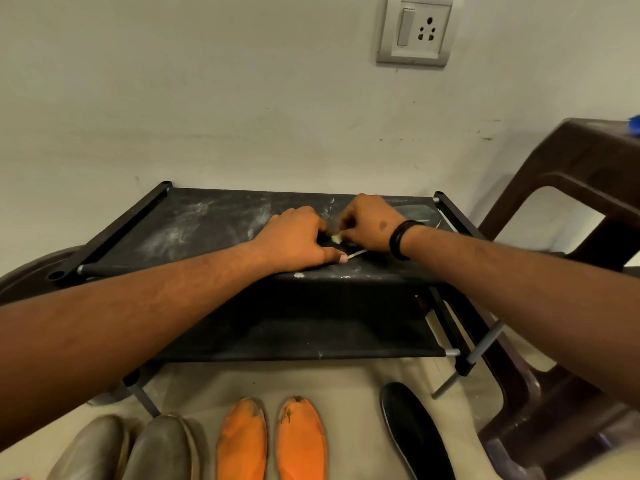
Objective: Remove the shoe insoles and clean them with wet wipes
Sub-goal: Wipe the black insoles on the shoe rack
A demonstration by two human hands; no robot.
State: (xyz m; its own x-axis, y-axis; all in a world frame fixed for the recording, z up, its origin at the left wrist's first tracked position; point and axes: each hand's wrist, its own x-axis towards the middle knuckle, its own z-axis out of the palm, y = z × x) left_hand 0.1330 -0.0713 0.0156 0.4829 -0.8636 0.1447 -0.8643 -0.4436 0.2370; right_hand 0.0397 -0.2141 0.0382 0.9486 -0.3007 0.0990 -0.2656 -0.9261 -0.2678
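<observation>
Pale wall with a switch and socket plate (pixel 415 29) behind a low black shoe rack (pixel 194 226), top shelf dusted with white marks. Near the front edge of that top shelf, towards its right half, left hand (pixel 294 237) and right hand (pixel 370 225) close together, fingers curled inward and pinching a small pale scrap, probably a wet wipe (pixel 336 239); too small to tell exactly. Thin pale strip (pixel 356 253) just beside the left thumb. Dark insole (pixel 415 213) flat at the right back corner of the shelf, partly hidden behind the right hand, black band on that wrist.

Likely light, thin and bendy, so best pressed flat at one end while wiped; wipe soft, damp and prone to tearing.

On the floor below the rack: grey shoes (pixel 121 452), orange shoes (pixel 273 441), and one black insole or shoe (pixel 412 431) lying alone. Brown plastic chair (pixel 561 188) crowding the right edge of the rack.
</observation>
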